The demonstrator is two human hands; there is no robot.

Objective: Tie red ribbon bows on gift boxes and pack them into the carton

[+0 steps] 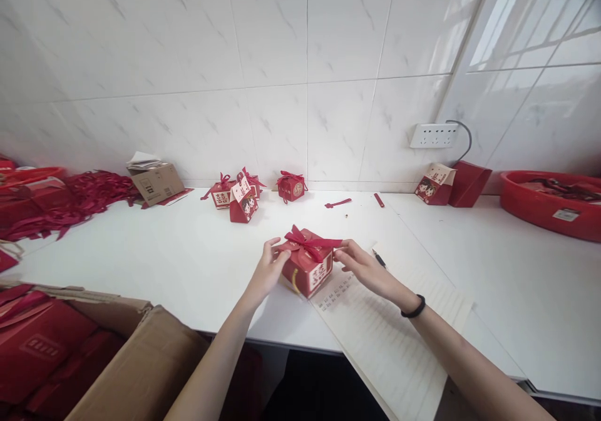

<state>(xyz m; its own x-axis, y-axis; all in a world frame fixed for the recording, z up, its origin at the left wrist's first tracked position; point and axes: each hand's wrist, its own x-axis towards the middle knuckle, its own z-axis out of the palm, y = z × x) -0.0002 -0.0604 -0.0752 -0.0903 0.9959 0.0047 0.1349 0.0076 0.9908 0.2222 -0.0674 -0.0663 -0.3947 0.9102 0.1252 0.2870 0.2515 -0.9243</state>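
Observation:
In the head view, a red gift box [306, 274] with cream panels and gold print sits between my hands at the table's front. A dark red ribbon bow [307, 244] is tied on its top, one tail stretching right. My left hand [268, 269] holds the box's left side, thumb near the top edge. Curled fingers of my right hand [364, 269] meet the box's right side beside the ribbon tail; whether they also pinch the tail I cannot tell. Under the right hand lies a lined paper pad [389, 321] with handwritten marks, and a black pen [379, 258] rests on it.
Several small red boxes [291, 187] stand along the wall. A ribbon piece [338, 203] lies nearby. At left are a ribbon pile [101, 189], a small carton [162, 184] and a large cardboard box [145, 365] of red packages. A red basin [539, 205] stands right.

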